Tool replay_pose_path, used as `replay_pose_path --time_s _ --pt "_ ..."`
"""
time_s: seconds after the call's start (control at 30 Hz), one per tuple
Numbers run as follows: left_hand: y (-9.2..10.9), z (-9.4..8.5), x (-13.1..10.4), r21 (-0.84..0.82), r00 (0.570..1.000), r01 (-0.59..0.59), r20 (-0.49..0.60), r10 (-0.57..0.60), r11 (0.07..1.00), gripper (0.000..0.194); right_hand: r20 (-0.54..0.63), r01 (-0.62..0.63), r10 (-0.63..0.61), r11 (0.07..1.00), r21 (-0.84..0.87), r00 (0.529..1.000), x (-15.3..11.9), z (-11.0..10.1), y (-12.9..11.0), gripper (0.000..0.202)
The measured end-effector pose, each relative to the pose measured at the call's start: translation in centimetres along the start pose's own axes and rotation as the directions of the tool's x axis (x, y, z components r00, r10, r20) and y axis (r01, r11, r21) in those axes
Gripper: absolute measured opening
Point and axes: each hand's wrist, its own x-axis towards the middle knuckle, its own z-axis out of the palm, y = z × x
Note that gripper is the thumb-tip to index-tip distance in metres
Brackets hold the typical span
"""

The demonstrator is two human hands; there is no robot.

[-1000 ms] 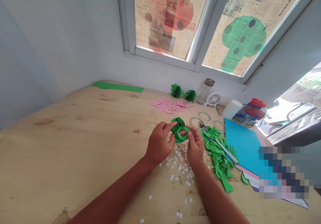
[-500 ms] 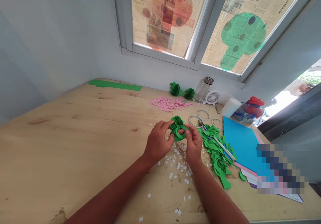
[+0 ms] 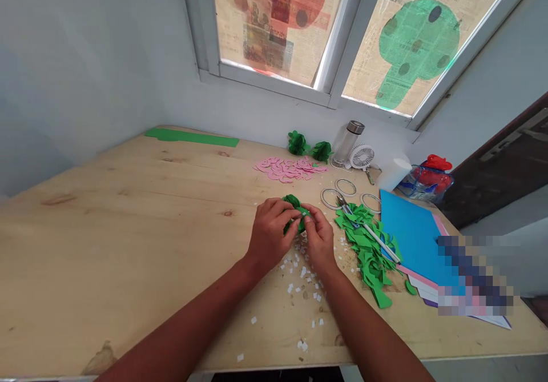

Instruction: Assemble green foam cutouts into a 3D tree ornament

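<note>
Between my hands, above the wooden table (image 3: 171, 268), is a layered green paper piece (image 3: 301, 222). My left hand (image 3: 272, 230) grips its left side, with the fingers bent over its front. On the right side, my right hand (image 3: 319, 239) pinches the green paper between thumb and fingers. The fingers hide much of the piece. Small white paper bits (image 3: 303, 272) lie scattered beneath and in front of the hands. A pile of green paper scraps (image 3: 370, 262) is right of my right hand, with scissors (image 3: 346, 208) and a white pen (image 3: 381, 243) on it.
Pink paper pieces (image 3: 289, 169) and two green paper balls (image 3: 298, 143) lie beyond the hands. Tape rings (image 3: 331, 199), a glass bottle (image 3: 347, 145), a small fan (image 3: 362, 156) and a white roll (image 3: 394, 175) stand or lie back right. Blue sheets (image 3: 411, 233) are at the right.
The left fingers have moved over the green piece, covering the ring-shaped opening seen before. Both hands are closer together, and the camera view has shifted.
</note>
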Motion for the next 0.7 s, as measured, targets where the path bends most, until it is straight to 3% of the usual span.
replay_pose_path --time_s 0.13,0.3,0.5,0.7 --pt "-0.36 0.20 -0.09 0.067 1.000 -0.021 0.014 0.020 0.998 0.014 0.046 0.079 -0.070 0.969 -0.235 0.996 -0.53 0.07 0.12 0.038" --pt "-0.25 0.07 0.01 0.121 0.997 -0.077 -0.020 0.080 0.990 0.014 0.122 0.226 -0.191 0.854 -0.469 0.974 -0.79 0.12 -0.11 0.046" --pt "-0.13 -0.27 0.24 0.150 0.989 -0.147 -0.004 0.150 0.978 0.015 0.217 0.337 -0.259 0.758 -0.559 0.941 -0.78 -0.10 -0.33 0.051" --pt "0.11 -0.53 0.45 0.182 0.988 -0.156 0.048 0.150 0.971 0.020 0.246 0.348 -0.251 0.756 -0.554 0.936 -0.72 -0.23 -0.69 0.052"
